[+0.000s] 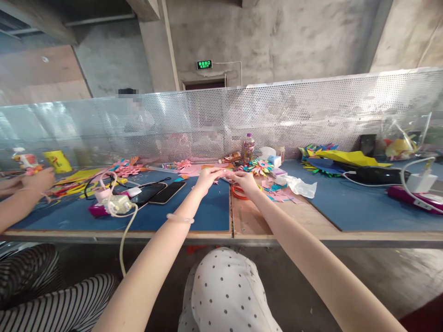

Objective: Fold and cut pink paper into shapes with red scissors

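Note:
My left hand [206, 180] and my right hand [245, 181] meet over the middle of the table, fingertips pinched together. Whatever lies between them is too small to make out. Under my right hand is an orange-red ring-shaped item [238, 192]. Behind it sits a multicoloured paper flower [262, 167]. Pink paper scraps [282, 193] and a crumpled white plastic bag [301, 186] lie to the right. Left of my left hand rests a dark phone [168, 192].
A power strip [116, 205] with tangled cables stands left, near a co-worker's hands [38, 180]. A drink bottle [248, 148] stands before the perforated metal screen [194, 124]. Yellow paper [356, 157] and a white charger [420, 180] are at right.

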A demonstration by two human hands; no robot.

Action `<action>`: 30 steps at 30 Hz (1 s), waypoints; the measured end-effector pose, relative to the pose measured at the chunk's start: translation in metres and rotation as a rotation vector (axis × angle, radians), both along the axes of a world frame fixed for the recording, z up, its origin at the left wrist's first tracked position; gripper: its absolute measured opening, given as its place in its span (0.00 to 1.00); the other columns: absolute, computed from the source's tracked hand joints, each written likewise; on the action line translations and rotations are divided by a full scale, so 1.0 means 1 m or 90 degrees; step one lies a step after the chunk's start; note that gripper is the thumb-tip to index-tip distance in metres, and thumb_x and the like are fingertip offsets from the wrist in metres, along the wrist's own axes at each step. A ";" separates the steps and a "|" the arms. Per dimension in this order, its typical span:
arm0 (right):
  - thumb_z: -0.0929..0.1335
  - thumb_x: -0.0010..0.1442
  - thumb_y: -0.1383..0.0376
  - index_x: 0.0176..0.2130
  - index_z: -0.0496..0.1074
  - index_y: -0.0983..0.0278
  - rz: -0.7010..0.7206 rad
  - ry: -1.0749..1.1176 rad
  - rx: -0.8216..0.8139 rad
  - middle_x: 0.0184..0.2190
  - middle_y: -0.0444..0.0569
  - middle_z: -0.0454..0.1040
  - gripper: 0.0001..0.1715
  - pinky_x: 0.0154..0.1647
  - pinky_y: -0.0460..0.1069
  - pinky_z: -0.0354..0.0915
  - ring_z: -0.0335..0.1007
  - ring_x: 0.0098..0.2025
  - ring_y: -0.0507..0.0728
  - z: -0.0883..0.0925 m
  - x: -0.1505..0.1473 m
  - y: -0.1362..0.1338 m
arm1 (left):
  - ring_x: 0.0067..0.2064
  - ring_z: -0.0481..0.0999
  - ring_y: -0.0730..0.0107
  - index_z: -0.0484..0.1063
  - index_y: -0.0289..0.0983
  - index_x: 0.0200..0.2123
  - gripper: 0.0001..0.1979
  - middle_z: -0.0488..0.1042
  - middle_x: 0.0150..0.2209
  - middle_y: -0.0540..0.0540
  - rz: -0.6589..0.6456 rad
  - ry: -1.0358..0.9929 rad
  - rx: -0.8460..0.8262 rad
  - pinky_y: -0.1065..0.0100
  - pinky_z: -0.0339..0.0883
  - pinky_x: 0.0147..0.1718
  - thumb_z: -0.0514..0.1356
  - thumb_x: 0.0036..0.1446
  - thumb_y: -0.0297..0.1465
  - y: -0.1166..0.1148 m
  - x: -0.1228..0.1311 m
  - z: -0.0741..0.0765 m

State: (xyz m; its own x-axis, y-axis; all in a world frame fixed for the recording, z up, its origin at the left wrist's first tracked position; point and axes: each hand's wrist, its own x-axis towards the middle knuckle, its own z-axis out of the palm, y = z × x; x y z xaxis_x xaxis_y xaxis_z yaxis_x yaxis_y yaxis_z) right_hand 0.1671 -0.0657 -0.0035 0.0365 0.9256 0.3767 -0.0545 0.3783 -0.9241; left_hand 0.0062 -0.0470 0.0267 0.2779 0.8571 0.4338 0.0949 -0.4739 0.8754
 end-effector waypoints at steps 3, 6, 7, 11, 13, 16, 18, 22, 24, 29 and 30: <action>0.73 0.40 0.51 0.30 0.78 0.69 -0.008 0.022 0.000 0.27 0.51 0.76 0.24 0.26 0.45 0.61 0.67 0.27 0.51 0.002 -0.002 -0.001 | 0.39 0.75 0.60 0.77 0.34 0.38 0.19 0.78 0.37 0.40 -0.008 -0.020 -0.007 0.68 0.65 0.29 0.62 0.45 0.40 0.001 0.001 -0.001; 0.73 0.39 0.51 0.29 0.78 0.69 -0.027 0.033 0.000 0.25 0.50 0.75 0.24 0.24 0.44 0.60 0.66 0.25 0.51 0.004 -0.004 -0.002 | 0.38 0.75 0.61 0.77 0.34 0.38 0.19 0.78 0.37 0.39 -0.012 -0.044 -0.019 0.68 0.65 0.29 0.63 0.44 0.40 0.000 0.002 -0.001; 0.73 0.39 0.51 0.29 0.78 0.69 -0.030 0.036 0.001 0.25 0.50 0.75 0.24 0.24 0.44 0.59 0.65 0.25 0.50 0.004 -0.004 -0.003 | 0.37 0.75 0.61 0.77 0.34 0.38 0.20 0.77 0.37 0.39 -0.007 -0.051 -0.025 0.68 0.64 0.29 0.64 0.44 0.40 0.000 0.002 0.000; 0.73 0.40 0.52 0.30 0.78 0.67 -0.012 0.055 0.005 0.26 0.49 0.76 0.23 0.24 0.44 0.59 0.64 0.24 0.49 0.008 -0.005 -0.008 | 0.36 0.75 0.62 0.77 0.33 0.38 0.21 0.77 0.37 0.39 -0.003 -0.075 -0.040 0.67 0.64 0.30 0.64 0.43 0.40 0.000 0.003 0.001; 0.73 0.40 0.51 0.31 0.78 0.67 0.004 0.064 0.007 0.27 0.49 0.75 0.23 0.23 0.44 0.59 0.64 0.24 0.49 0.009 -0.005 -0.009 | 0.36 0.75 0.63 0.77 0.34 0.38 0.20 0.77 0.37 0.39 -0.009 -0.082 -0.042 0.67 0.64 0.30 0.64 0.42 0.40 -0.001 0.003 0.002; 0.73 0.40 0.51 0.27 0.77 0.68 0.003 0.072 0.006 0.24 0.49 0.74 0.22 0.22 0.44 0.59 0.63 0.22 0.49 0.009 -0.004 -0.010 | 0.37 0.74 0.62 0.77 0.34 0.37 0.18 0.77 0.37 0.39 -0.012 -0.076 -0.054 0.67 0.64 0.30 0.64 0.42 0.39 -0.001 0.003 0.003; 0.73 0.41 0.51 0.27 0.76 0.69 -0.002 0.073 0.007 0.23 0.49 0.73 0.22 0.22 0.44 0.59 0.63 0.22 0.49 0.009 -0.003 -0.011 | 0.37 0.74 0.62 0.77 0.34 0.36 0.17 0.77 0.37 0.40 -0.006 -0.070 -0.066 0.67 0.63 0.30 0.64 0.42 0.37 -0.001 0.003 0.003; 0.71 0.43 0.49 0.30 0.77 0.68 0.007 0.034 0.006 0.27 0.50 0.75 0.24 0.23 0.43 0.60 0.65 0.25 0.50 0.008 -0.005 -0.011 | 0.37 0.74 0.62 0.77 0.34 0.34 0.15 0.77 0.37 0.40 -0.015 -0.079 -0.074 0.68 0.63 0.29 0.63 0.43 0.35 -0.002 0.004 0.003; 0.70 0.45 0.48 0.32 0.77 0.68 0.013 0.002 0.002 0.29 0.51 0.76 0.26 0.23 0.43 0.60 0.66 0.27 0.50 0.007 -0.006 -0.010 | 0.36 0.74 0.63 0.77 0.33 0.35 0.15 0.77 0.36 0.40 -0.035 -0.080 -0.071 0.69 0.63 0.29 0.63 0.43 0.35 -0.003 0.004 0.003; 0.71 0.44 0.48 0.31 0.78 0.69 0.028 -0.027 -0.014 0.28 0.53 0.76 0.26 0.21 0.43 0.60 0.67 0.26 0.51 0.002 -0.006 -0.003 | 0.36 0.75 0.63 0.77 0.34 0.35 0.16 0.78 0.35 0.40 -0.034 -0.046 -0.059 0.68 0.62 0.30 0.63 0.43 0.37 -0.004 0.005 0.002; 0.71 0.44 0.49 0.30 0.78 0.69 0.028 -0.027 -0.014 0.28 0.53 0.76 0.25 0.22 0.43 0.60 0.67 0.26 0.51 0.001 -0.006 -0.002 | 0.35 0.74 0.63 0.78 0.34 0.35 0.16 0.78 0.34 0.41 -0.023 -0.036 -0.046 0.68 0.63 0.30 0.64 0.42 0.36 -0.004 0.005 0.002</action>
